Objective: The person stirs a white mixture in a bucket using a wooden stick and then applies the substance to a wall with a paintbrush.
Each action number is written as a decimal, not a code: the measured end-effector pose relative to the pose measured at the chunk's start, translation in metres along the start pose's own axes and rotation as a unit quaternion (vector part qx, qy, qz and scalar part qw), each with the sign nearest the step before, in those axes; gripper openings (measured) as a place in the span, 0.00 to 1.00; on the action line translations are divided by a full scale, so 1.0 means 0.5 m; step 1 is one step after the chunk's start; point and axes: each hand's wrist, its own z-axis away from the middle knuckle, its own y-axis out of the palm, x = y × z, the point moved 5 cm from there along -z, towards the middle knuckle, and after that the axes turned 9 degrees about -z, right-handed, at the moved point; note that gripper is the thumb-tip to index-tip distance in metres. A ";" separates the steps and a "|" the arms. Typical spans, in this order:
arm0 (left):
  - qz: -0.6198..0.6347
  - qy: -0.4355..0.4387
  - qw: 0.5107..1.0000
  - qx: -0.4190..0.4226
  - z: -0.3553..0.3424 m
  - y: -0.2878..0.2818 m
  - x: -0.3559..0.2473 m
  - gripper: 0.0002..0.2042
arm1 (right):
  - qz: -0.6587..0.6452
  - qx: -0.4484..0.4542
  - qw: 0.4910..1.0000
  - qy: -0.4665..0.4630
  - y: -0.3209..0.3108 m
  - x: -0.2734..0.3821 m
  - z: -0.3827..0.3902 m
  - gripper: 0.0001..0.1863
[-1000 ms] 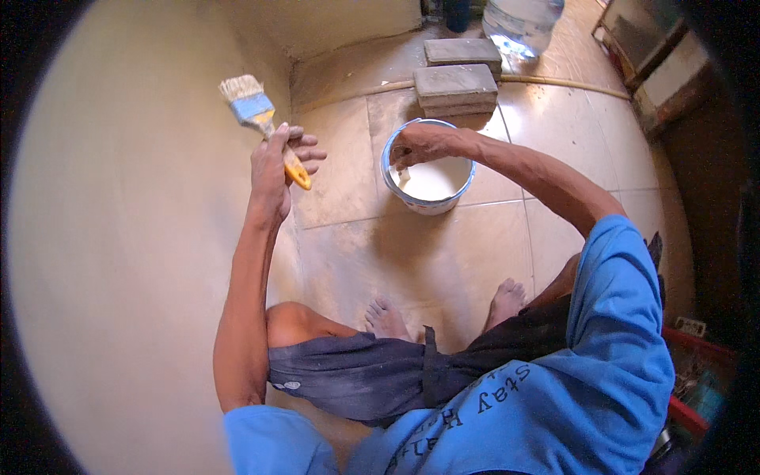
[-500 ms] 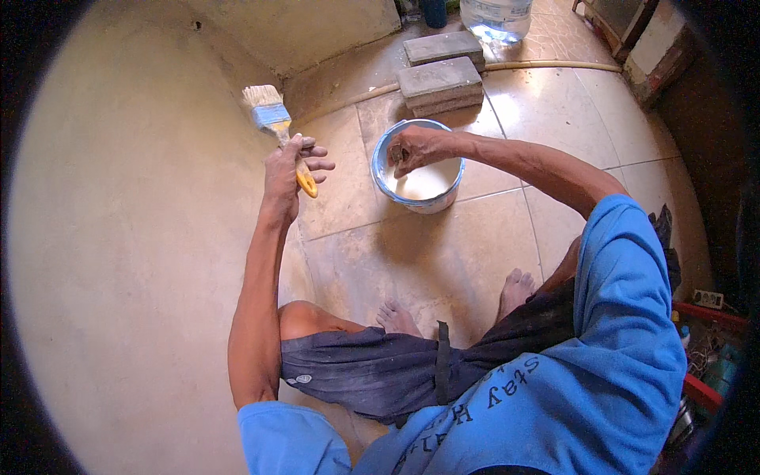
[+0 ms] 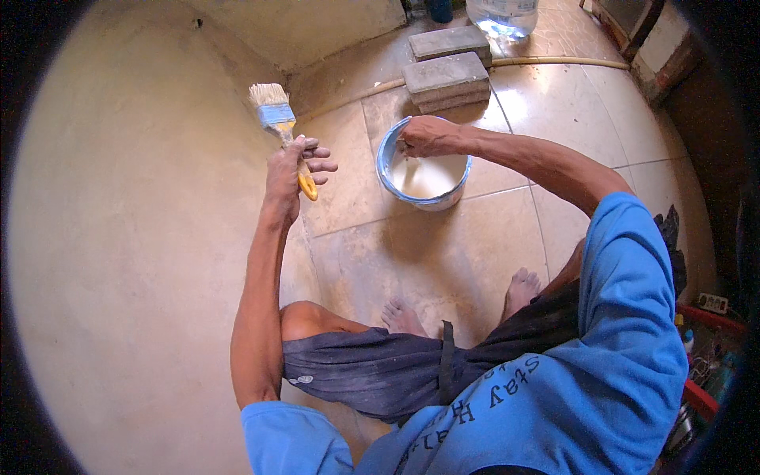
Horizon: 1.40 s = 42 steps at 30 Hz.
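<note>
My left hand (image 3: 286,176) grips a paintbrush (image 3: 277,115) by its yellow handle, between the thumb and palm, with the other fingers loosely apart. The brush stands bristles up, with pale bristles and a blue band, beside the pale wall. Over the far left side of a blue-rimmed bucket (image 3: 434,203), my right hand (image 3: 431,136) is closed with its fingers curled down inside. A thin pale thing shows below those fingers, but what they hold is mostly hidden. White liquid (image 3: 431,176) lies in the bucket, which stands on the tiled floor.
Two grey blocks (image 3: 447,79) lie just beyond the bucket. A tan hose or pipe (image 3: 558,61) runs across the floor behind them, near a large clear water bottle (image 3: 504,16). The plastered wall (image 3: 134,237) fills the left side. A power strip (image 3: 712,302) sits at the far right.
My right hand has shifted toward the far side inside the bucket, and its fist has turned. The left hand and brush stay nearly still. The view has moved slightly.
</note>
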 end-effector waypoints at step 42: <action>-0.064 0.000 0.997 0.035 -0.006 0.031 -0.009 0.26 | -0.160 -0.050 0.985 0.039 0.034 -0.089 0.040 0.12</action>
